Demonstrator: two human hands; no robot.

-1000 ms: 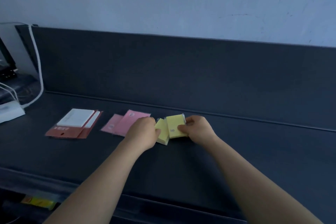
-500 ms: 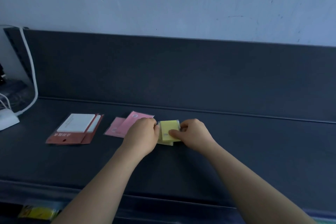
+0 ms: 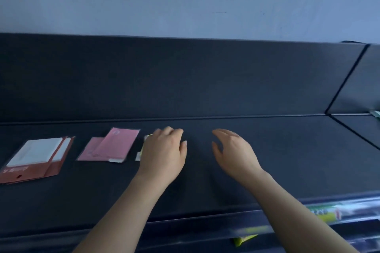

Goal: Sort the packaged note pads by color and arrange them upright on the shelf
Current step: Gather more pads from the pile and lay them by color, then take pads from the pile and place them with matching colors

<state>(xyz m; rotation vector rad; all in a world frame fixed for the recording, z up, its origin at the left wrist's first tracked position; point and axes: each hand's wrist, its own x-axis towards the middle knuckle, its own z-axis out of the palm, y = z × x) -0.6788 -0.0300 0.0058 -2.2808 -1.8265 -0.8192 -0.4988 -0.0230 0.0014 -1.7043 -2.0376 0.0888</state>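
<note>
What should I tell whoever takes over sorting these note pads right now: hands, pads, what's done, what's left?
Left hand lies over the yellow pads, hiding most of them; no clear grip.
Right hand is open and empty above the shelf.
Pink pads lie flat, overlapping, just left of the yellow ones; red-and-white packs lie flat further left.
Done: colors grouped into three piles.
Left: stand every pile upright.

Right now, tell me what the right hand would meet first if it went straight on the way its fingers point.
Probably the shelf's dark back panel: the right hand points forward and left over bare shelf, passing clear of the left hand, though depth is unclear.
</note>
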